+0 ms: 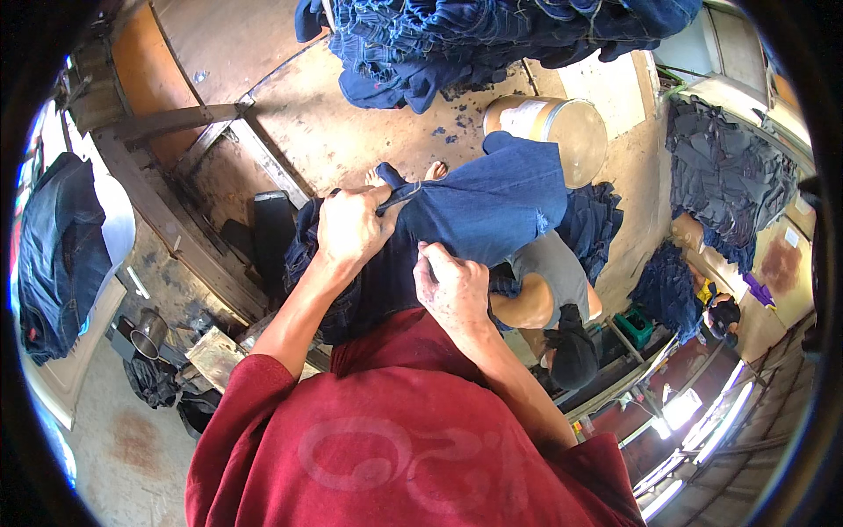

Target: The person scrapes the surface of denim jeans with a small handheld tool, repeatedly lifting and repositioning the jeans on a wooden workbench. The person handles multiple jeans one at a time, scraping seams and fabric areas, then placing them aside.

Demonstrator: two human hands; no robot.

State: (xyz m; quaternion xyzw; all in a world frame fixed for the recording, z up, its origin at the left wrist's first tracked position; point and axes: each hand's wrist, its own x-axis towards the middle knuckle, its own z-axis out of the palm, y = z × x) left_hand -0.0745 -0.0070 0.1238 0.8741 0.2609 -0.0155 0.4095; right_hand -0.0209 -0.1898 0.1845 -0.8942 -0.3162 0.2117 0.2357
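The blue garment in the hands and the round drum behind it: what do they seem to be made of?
The blue garment looks like denim: a matte woven cloth with a frayed edge and stitched seams. Left hand and right hand both grip it. The round drum seems to be fibreboard or cardboard, tan and dull, with a pale wrap; metal cannot be ruled out.

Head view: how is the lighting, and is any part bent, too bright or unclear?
Head view: daylight is even on the blue jeans held by the left hand and right hand; the fisheye bends the wooden beam and leaves a black rim; the bright strips at lower right are overexposed; edges look soft.
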